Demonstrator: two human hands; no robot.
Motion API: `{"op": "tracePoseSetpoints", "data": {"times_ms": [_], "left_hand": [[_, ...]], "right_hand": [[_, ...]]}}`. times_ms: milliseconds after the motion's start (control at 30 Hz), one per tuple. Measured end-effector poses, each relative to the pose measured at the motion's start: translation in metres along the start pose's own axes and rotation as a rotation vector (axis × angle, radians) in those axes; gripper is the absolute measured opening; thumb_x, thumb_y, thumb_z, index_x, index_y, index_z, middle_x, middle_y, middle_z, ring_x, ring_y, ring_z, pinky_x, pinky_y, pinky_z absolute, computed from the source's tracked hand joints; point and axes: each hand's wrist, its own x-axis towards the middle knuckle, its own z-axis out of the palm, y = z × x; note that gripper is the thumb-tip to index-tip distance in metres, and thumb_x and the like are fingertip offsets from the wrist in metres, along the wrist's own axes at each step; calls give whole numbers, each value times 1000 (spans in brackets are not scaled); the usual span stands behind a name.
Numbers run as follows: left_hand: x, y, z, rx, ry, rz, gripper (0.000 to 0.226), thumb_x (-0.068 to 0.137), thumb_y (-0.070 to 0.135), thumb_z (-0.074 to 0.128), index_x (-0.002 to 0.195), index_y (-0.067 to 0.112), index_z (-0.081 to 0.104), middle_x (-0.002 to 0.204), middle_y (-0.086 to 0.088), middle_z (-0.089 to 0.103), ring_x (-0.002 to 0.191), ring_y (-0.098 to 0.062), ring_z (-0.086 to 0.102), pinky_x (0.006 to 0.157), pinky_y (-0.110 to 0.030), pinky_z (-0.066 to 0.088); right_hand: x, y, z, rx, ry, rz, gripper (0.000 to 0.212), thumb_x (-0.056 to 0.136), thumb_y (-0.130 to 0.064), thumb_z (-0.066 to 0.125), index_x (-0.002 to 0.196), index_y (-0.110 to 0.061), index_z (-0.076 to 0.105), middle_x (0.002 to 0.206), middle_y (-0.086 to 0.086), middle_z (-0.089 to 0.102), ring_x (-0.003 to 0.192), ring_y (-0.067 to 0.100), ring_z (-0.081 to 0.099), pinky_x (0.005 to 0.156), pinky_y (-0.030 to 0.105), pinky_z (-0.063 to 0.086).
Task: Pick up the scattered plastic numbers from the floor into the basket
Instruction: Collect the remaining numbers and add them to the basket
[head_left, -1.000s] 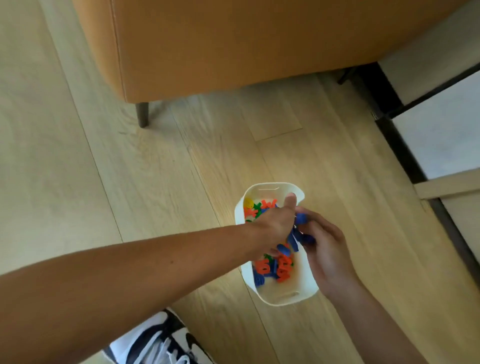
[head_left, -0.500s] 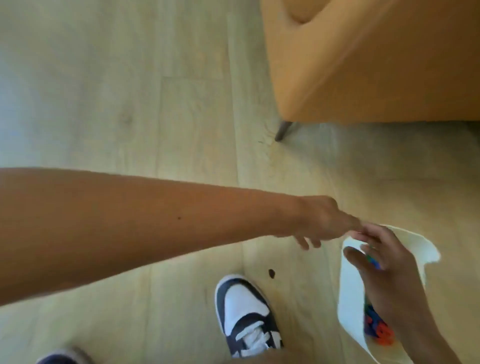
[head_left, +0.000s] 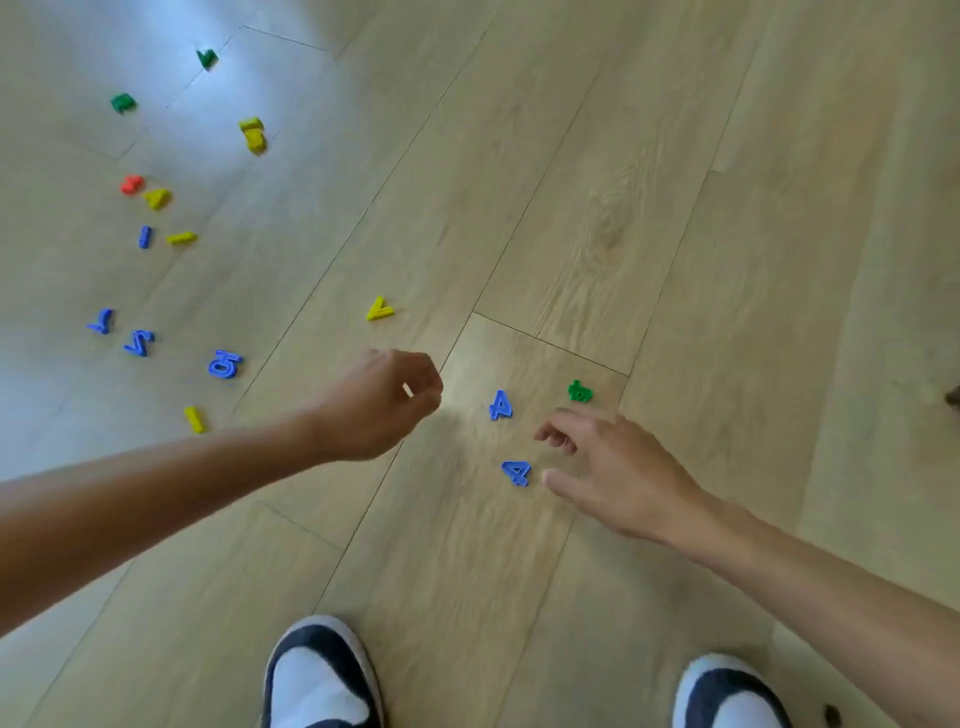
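Note:
Several plastic numbers lie scattered on the wooden floor. Two blue fours, the farther blue four (head_left: 501, 405) and the nearer blue four (head_left: 516, 473), lie between my hands, with a green number (head_left: 580, 391) just beyond. My right hand (head_left: 613, 470) hovers beside them, fingers apart and empty, thumb near the lower four. My left hand (head_left: 382, 402) is curled loosely to the left of them and holds nothing I can see. A yellow seven (head_left: 380, 309) lies past my left hand. The basket is out of view.
More numbers spread to the left: a blue piece (head_left: 225, 363), blue sevens (head_left: 139, 342), a yellow one (head_left: 195, 419), and yellow, red and green pieces farther away (head_left: 253, 134). My two shoes (head_left: 322, 675) stand at the bottom edge.
The view swung from the basket and the orange sofa to a floor area with scattered numbers. Both hands left the basket and now reach toward the blue fours.

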Motion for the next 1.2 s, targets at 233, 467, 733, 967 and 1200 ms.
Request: {"op": "tracePoseSetpoints", "data": {"times_ms": [233,467,733,967,1200], "left_hand": [[50,-4,71,203,194,374,35,94,28,57,128,26,55,116,0,55,100,-22,57,72,-42,53],[73,-7,90,430,179,543,29,84,2,56,101,23,64,104,-1,52,88,-21,50,56,-35,50],[75,-27,57,204,333,388,26,90,19,61,116,15,64,101,-5,59,90,-27,57,66,-45,53],[63,-29,71,307,220,411,38,85,50,66,113,25,63,111,2,51,97,-16,51,67,-33,53],[58,-30,86,351,181,476,20,85,7,60,104,11,61,105,-7,55,89,-24,55,63,-39,54]], "right_hand": [[22,-11,56,-255,155,-121,16,80,-24,68,93,-18,62,94,-2,57,87,20,59,64,24,32],[29,-9,68,-211,244,-107,15,73,-12,68,82,-16,56,84,-3,53,82,21,58,51,29,40],[53,34,10,-13,519,72,13,76,-12,74,80,-18,63,83,-3,61,75,20,61,69,41,52],[58,46,9,-81,489,87,11,79,-16,74,79,-18,63,83,-5,58,74,19,60,65,40,53],[58,45,15,-177,473,57,14,80,-20,76,81,-15,63,83,-4,53,75,19,54,61,38,51]]}}
